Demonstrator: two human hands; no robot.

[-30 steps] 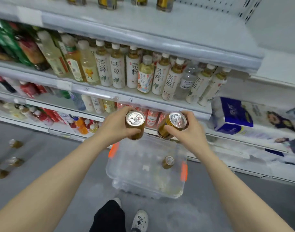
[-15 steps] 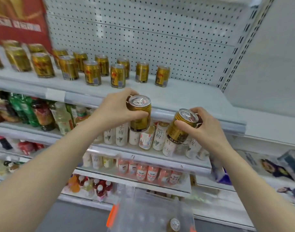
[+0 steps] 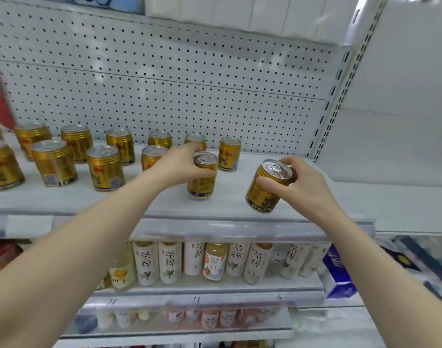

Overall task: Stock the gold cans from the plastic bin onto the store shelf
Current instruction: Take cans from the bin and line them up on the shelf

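Note:
My left hand (image 3: 179,164) grips a gold can (image 3: 202,182) that stands upright on the grey store shelf (image 3: 227,207), in front of the back row. In my right hand (image 3: 297,184) is a second gold can (image 3: 267,189), tilted left, with its base at or just above the shelf near the front edge. Several more gold cans (image 3: 103,169) stand in two rows along the shelf to the left, and one (image 3: 229,153) stands at the back right. The plastic bin is out of view.
A white pegboard (image 3: 164,84) backs the shelf, with an upright post (image 3: 340,96) at its right end. The shelf below carries pale tea bottles (image 3: 169,262), and a lower shelf has pink-labelled bottles (image 3: 210,318). A blue tissue pack (image 3: 338,272) sits to the lower right.
Both hands rose from above the bin to the top shelf with a can each. The left can now rests on the shelf; the bin has dropped out of view.

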